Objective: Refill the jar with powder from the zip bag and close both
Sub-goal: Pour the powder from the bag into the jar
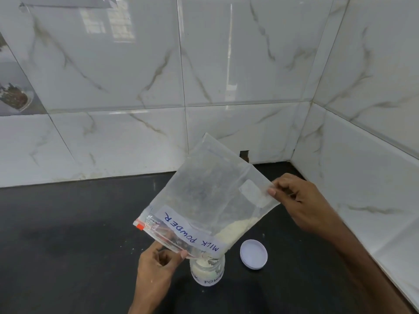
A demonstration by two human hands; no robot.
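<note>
Two bare hands hold one clear zip bag (204, 196) tipped mouth-down between them. The left hand (156, 266), low and nearer the body, pinches the zip edge of the bag between thumb and curled fingers, close to the open mouth. The right hand (301, 200), higher and farther out, pinches the opposite bottom corner of the bag, thumb on the near face and fingers curled behind it, so the bag slopes down from the right hand toward the left. A white label on the bag reads MILK POWDER in blue, upside down from this view, and a small red tab (140, 227) marks the zip end out past the left hand. Pale powder (233, 230) has gathered along the bag's lower side, on the right-hand side of the label. The jar (208, 270) stands upright and uncapped just to the right of the left hand, right under the bag's mouth, with powder showing inside it and part of a written label on its wall. Its white lid (254, 253) lies inner side up on the black counter (68, 245), below the right hand and just beside the jar without touching it. Beyond both hands rises a marble-patterned tiled wall (113, 75)
</note>
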